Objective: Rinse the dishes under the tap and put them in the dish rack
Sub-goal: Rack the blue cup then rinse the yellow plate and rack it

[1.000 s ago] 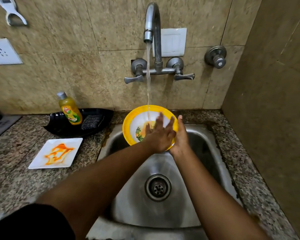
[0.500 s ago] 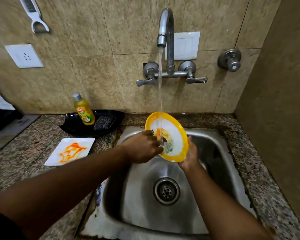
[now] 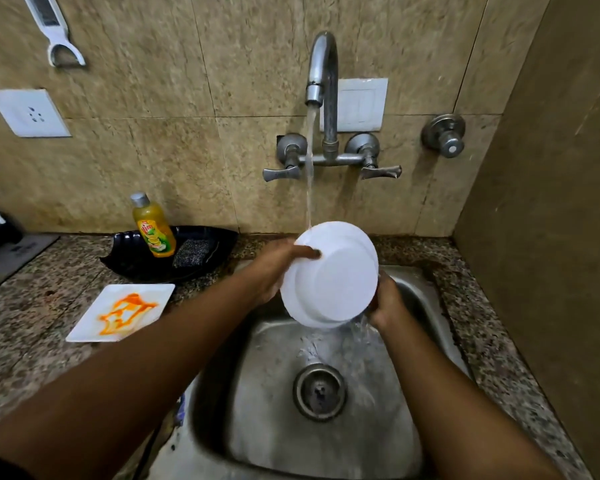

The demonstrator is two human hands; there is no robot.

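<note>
Round white-backed plate (image 3: 333, 275): face turned away; hides left hand (image 3: 274, 268) fingers and right hand (image 3: 388, 303) fingertips.

One head-worn wide-angle view looks forward and down, close over the sink (image 3: 426, 292) toward the tiled wall (image 3: 153, 150).

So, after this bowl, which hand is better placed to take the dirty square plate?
Probably the left hand: the square plate lies on the counter on its side, left of the sink. The right hand holds the bowl from the far side.

home kitchen | steel sink (image 3: 267, 403) | wall tap (image 3: 323, 98) | dish soap (image 3: 153, 226)
</note>
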